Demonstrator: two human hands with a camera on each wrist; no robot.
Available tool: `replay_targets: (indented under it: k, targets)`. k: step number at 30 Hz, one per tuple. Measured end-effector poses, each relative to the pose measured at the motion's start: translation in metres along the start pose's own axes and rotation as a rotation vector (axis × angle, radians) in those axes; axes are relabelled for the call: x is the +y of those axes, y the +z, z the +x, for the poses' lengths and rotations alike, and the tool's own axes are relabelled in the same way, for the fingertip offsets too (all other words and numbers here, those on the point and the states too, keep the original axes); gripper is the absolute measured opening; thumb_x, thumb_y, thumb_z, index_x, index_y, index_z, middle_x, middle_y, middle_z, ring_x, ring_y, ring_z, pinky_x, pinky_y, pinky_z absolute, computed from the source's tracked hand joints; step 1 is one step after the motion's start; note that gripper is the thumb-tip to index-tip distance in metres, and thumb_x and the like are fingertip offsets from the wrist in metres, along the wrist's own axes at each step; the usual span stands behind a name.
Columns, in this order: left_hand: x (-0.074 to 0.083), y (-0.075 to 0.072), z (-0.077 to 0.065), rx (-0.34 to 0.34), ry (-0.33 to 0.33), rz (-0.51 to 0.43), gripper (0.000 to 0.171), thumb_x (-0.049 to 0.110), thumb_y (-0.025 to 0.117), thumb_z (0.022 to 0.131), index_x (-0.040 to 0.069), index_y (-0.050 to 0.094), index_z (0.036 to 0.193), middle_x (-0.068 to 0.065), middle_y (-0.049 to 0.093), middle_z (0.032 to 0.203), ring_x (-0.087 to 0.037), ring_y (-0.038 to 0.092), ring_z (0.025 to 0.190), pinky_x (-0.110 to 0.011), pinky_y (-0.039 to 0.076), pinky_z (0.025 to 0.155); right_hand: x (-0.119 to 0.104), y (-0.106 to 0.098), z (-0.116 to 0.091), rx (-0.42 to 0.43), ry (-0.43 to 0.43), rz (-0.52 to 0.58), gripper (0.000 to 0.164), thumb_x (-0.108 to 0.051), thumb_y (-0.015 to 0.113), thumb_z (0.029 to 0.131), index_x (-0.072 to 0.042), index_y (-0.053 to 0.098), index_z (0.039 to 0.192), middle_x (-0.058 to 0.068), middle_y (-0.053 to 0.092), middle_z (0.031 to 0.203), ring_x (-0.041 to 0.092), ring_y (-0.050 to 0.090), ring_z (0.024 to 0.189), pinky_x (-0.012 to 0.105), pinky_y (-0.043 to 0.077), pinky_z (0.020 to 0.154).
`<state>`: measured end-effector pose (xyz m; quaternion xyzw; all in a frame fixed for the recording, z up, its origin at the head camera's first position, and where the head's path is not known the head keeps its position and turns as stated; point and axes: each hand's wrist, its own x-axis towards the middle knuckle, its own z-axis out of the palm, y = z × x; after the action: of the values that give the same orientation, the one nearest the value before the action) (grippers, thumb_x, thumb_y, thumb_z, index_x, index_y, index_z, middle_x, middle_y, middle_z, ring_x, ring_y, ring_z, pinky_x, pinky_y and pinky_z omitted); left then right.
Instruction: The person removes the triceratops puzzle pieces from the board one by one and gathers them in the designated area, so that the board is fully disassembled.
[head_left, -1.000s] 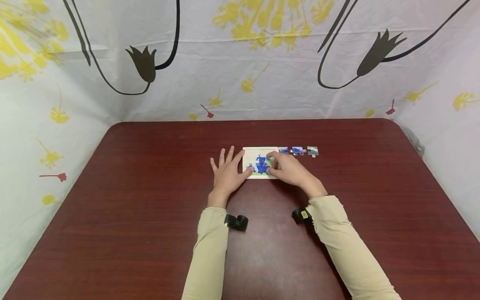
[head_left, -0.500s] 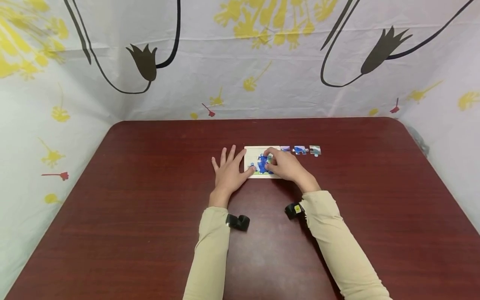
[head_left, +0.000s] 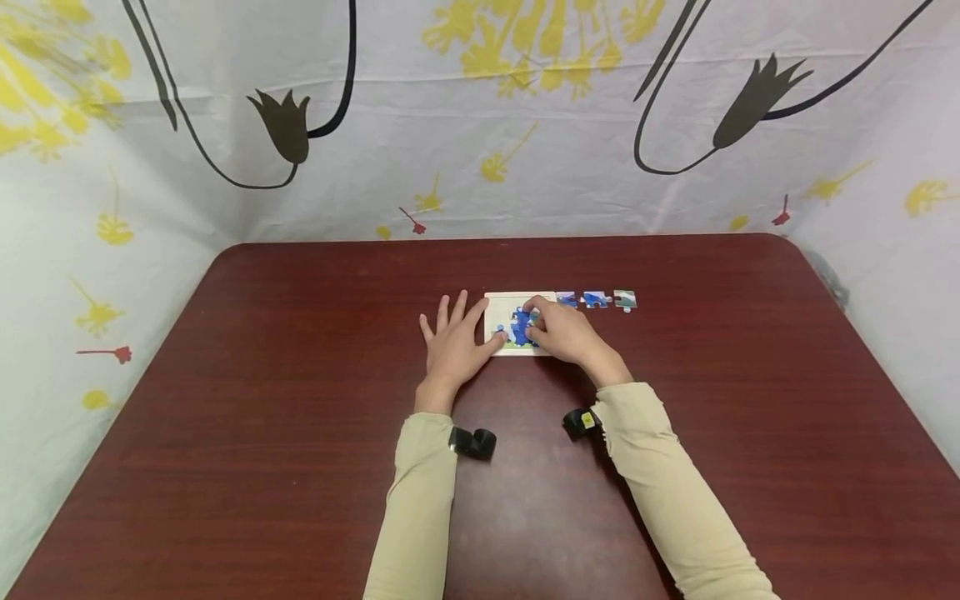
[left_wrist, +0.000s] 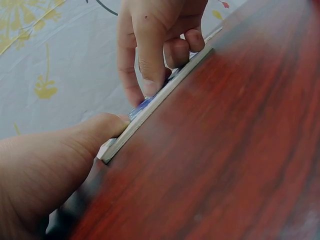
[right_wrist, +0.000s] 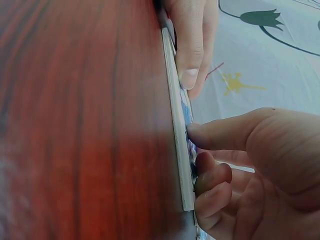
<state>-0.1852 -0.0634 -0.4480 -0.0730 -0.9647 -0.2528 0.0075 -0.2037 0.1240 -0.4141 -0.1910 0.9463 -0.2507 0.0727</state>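
A small pale-framed jigsaw board [head_left: 497,303] lies on the table, with joined blue and green puzzle pieces [head_left: 519,325] in its lower part. My left hand [head_left: 453,354] rests at the board's left side, fingers spread on the table. Its thumb presses on the lower left of the board. From the right, my right hand [head_left: 566,333] reaches over the board, thumb and index finger curled at a puzzle piece that they mostly hide. In the right wrist view, the right thumb [right_wrist: 220,134] touches the picture surface just inside the frame [right_wrist: 175,110].
Three loose puzzle pieces lie in a row right of the board: one at its upper corner [head_left: 566,297], a blue one [head_left: 596,299] and a greenish one [head_left: 625,300]. A dark red wooden table [head_left: 300,375] bears everything. Patterned white cloth [head_left: 450,150] hangs behind.
My right hand has shifted a little left over the board, its thumb and index finger now nearer the middle of the blue pieces. The left hand stays in place.
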Motion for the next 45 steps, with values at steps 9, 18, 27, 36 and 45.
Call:
replay_targets:
  k: [9,18,27,36,45]
  targets:
    - [0.0005,-0.0012,0.0003,0.003,0.005,-0.010,0.069,0.055,0.056,0.086,0.026,0.036,0.145,-0.005,0.018,0.154,-0.028,0.003,0.141,-0.059,-0.007,0.104,0.0000,-0.0021,0.0010,-0.003,-0.005,-0.009,0.033,-0.013,0.062,0.089,-0.002,0.053,0.119,0.006,0.061,0.079,0.018,0.054,0.065,0.037,0.044,0.064]
    - [-0.0004,-0.0014,0.0007,0.015,0.005,-0.004,0.068,0.054,0.057,0.086,0.025,0.037,0.144,-0.006,0.019,0.153,-0.028,0.004,0.141,-0.060,-0.006,0.104,-0.0052,-0.0034,0.0021,-0.015,-0.017,-0.026,0.033,-0.010,0.059,0.089,-0.004,0.047,0.119,0.007,0.057,0.079,0.019,0.053,0.066,0.035,0.043,0.060]
    - [-0.0010,-0.0010,0.0008,0.012,0.004,-0.006,0.069,0.055,0.056,0.086,0.025,0.037,0.144,-0.006,0.019,0.153,-0.029,0.004,0.141,-0.060,-0.006,0.104,-0.0055,-0.0029,0.0016,0.007,-0.026,0.006,0.032,-0.009,0.062,0.088,-0.002,0.047,0.116,0.008,0.056,0.082,0.021,0.051,0.068,0.035,0.042,0.063]
    - [-0.0012,-0.0003,0.0000,0.011,0.004,-0.011,0.068,0.054,0.056,0.086,0.025,0.037,0.144,-0.006,0.018,0.153,-0.029,0.004,0.141,-0.060,-0.006,0.104,-0.0056,-0.0028,0.0011,0.083,-0.107,-0.040,0.031,-0.004,0.065,0.083,0.001,0.052,0.112,0.006,0.059,0.079,0.019,0.056,0.067,0.036,0.047,0.065]
    - [-0.0014,0.0015,0.0000,0.007,0.002,-0.004,0.068,0.055,0.056,0.086,0.026,0.037,0.144,-0.005,0.018,0.154,-0.028,0.003,0.141,-0.059,-0.007,0.104,-0.0071,-0.0043,-0.0019,0.118,-0.110,-0.060,0.029,-0.003,0.065,0.083,-0.001,0.056,0.111,0.007,0.062,0.081,0.019,0.058,0.066,0.036,0.048,0.064]
